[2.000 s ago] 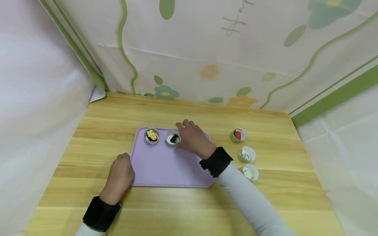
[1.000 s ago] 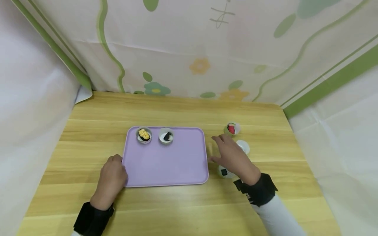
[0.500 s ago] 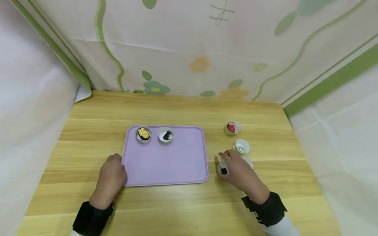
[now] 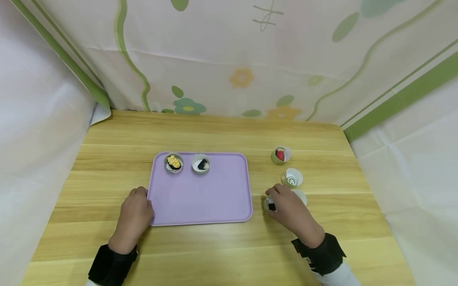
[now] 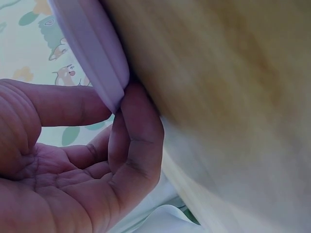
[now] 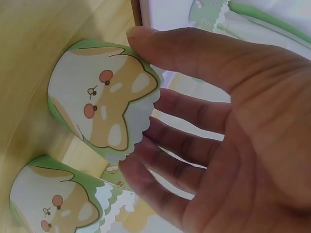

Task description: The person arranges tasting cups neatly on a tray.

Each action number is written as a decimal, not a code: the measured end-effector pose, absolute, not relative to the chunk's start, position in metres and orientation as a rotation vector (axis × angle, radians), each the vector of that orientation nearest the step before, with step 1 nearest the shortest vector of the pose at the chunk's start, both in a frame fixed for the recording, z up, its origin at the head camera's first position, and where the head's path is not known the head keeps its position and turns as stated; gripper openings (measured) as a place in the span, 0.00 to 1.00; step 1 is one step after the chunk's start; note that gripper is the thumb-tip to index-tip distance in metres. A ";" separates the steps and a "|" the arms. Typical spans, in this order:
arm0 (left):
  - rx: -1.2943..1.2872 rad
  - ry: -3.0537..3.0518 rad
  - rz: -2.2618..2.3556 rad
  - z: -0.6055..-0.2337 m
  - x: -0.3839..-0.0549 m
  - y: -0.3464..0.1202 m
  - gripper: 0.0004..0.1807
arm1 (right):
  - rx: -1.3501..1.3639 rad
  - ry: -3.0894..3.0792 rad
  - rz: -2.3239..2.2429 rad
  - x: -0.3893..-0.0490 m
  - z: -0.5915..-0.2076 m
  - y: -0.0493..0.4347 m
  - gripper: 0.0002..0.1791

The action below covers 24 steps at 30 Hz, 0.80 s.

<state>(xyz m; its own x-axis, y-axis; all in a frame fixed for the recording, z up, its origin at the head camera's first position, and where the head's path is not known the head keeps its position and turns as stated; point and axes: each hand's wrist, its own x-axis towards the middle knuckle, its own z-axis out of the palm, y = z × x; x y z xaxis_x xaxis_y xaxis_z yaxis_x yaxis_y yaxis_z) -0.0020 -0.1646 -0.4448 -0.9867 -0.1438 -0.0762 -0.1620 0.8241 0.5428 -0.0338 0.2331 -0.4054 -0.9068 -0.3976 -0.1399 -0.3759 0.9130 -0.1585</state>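
My left hand [image 4: 134, 212] pinches the left edge of the purple tray [image 4: 200, 194]; in the left wrist view the thumb lies on one side of the rim [image 5: 99, 63] and the curled fingers on the other. Right of the tray, my right hand [image 4: 291, 208] grips a small paper cup near its scalloped rim, thumb on one side and fingers on the other. The right wrist view shows this cup [image 6: 102, 92] with a printed animal face, standing on the table. A dark piece [image 4: 272, 207] shows inside it; the hand hides the rest.
On the tray stand a cup with yellow-topped sushi [image 4: 174, 162] and one with a rice ball [image 4: 202, 165]. Right of it, one cup [image 4: 276, 159] holds something red, another cup [image 4: 294, 175] a white swirled piece; a third [image 4: 301, 195] is partly behind my right hand. Printed cloth [image 4: 211, 47] surrounds the table.
My right hand has left the rice ball cup on the tray, moved right and down, and closed round the cup with the dark piece. My left hand stays at the tray's edge.
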 end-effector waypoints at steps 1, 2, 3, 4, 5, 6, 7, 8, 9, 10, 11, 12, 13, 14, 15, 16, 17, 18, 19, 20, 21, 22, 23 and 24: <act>-0.249 2.970 0.890 -0.445 -0.002 -0.165 0.12 | -0.587 2.906 -0.191 -0.034 -0.405 0.233 0.27; -0.248 2.969 0.892 -0.445 -0.002 -0.165 0.12 | -0.584 2.906 -0.192 -0.034 -0.405 0.232 0.27; -0.246 2.970 0.892 -0.445 -0.002 -0.165 0.12 | -0.582 2.907 -0.195 -0.034 -0.405 0.232 0.27; -0.245 2.971 0.892 -0.445 -0.002 -0.165 0.12 | -0.580 2.909 -0.198 -0.033 -0.405 0.232 0.27; -0.243 2.971 0.894 -0.445 -0.002 -0.165 0.12 | -0.576 2.912 -0.200 -0.033 -0.405 0.231 0.27; -0.243 2.972 0.896 -0.445 -0.002 -0.166 0.12 | -0.573 2.914 -0.204 -0.033 -0.405 0.231 0.27; -0.241 2.974 0.896 -0.445 -0.001 -0.166 0.12 | -0.570 2.915 -0.206 -0.032 -0.405 0.231 0.27; -0.239 2.977 0.895 -0.445 -0.001 -0.166 0.12 | -0.565 2.916 -0.208 -0.032 -0.405 0.231 0.27; -0.240 2.978 0.895 -0.445 -0.001 -0.166 0.12 | -0.561 2.917 -0.206 -0.032 -0.405 0.230 0.27; -0.241 2.980 0.895 -0.445 -0.001 -0.166 0.12 | -0.554 2.916 -0.207 -0.032 -0.405 0.230 0.27; -0.241 2.981 0.895 -0.445 -0.002 -0.167 0.12 | -0.547 2.913 -0.209 -0.032 -0.405 0.230 0.27; -0.243 2.981 0.894 -0.445 -0.002 -0.167 0.12 | -0.543 2.911 -0.209 -0.032 -0.405 0.230 0.27; -0.243 2.982 0.894 -0.446 -0.002 -0.167 0.12 | -0.539 2.908 -0.209 -0.033 -0.405 0.229 0.27; -0.243 2.981 0.894 -0.446 -0.002 -0.167 0.12 | -0.536 2.905 -0.210 -0.033 -0.405 0.229 0.27; -0.247 2.979 0.894 -0.446 -0.002 -0.167 0.12 | -0.534 2.903 -0.211 -0.033 -0.406 0.229 0.27; -0.247 2.977 0.895 -0.446 -0.002 -0.167 0.12 | -0.535 2.902 -0.212 -0.033 -0.406 0.229 0.27; -0.249 2.974 0.896 -0.446 -0.002 -0.167 0.12 | -0.538 2.902 -0.211 -0.034 -0.406 0.229 0.27; -0.251 2.971 0.896 -0.446 -0.002 -0.167 0.12 | -0.544 2.903 -0.209 -0.034 -0.406 0.229 0.27; -0.253 2.969 0.897 -0.446 -0.002 -0.167 0.12 | -0.553 2.906 -0.211 -0.035 -0.406 0.230 0.27; -0.254 2.969 0.896 -0.446 -0.002 -0.167 0.13 | -0.563 2.910 -0.213 -0.035 -0.406 0.230 0.26; -0.254 2.969 0.894 -0.446 -0.002 -0.167 0.13 | -0.573 2.914 -0.218 -0.036 -0.405 0.231 0.26; -0.254 2.969 0.893 -0.446 -0.002 -0.167 0.13 | -0.585 2.922 -0.222 -0.037 -0.404 0.231 0.26; -0.253 2.969 0.892 -0.446 -0.002 -0.167 0.13 | -0.594 2.929 -0.225 -0.039 -0.403 0.231 0.26; -0.252 2.971 0.891 -0.446 -0.002 -0.167 0.13 | -0.603 2.939 -0.229 -0.040 -0.401 0.231 0.26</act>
<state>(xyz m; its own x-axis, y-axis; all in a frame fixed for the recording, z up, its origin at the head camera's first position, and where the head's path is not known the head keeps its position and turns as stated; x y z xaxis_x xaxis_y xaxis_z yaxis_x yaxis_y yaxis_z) -0.0024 -0.1670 -0.4465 -0.9864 -0.1463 -0.0748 -0.1633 0.8228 0.5443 -0.0401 0.2313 -0.4015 -0.9113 -0.3998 -0.0986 -0.3797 0.9085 -0.1742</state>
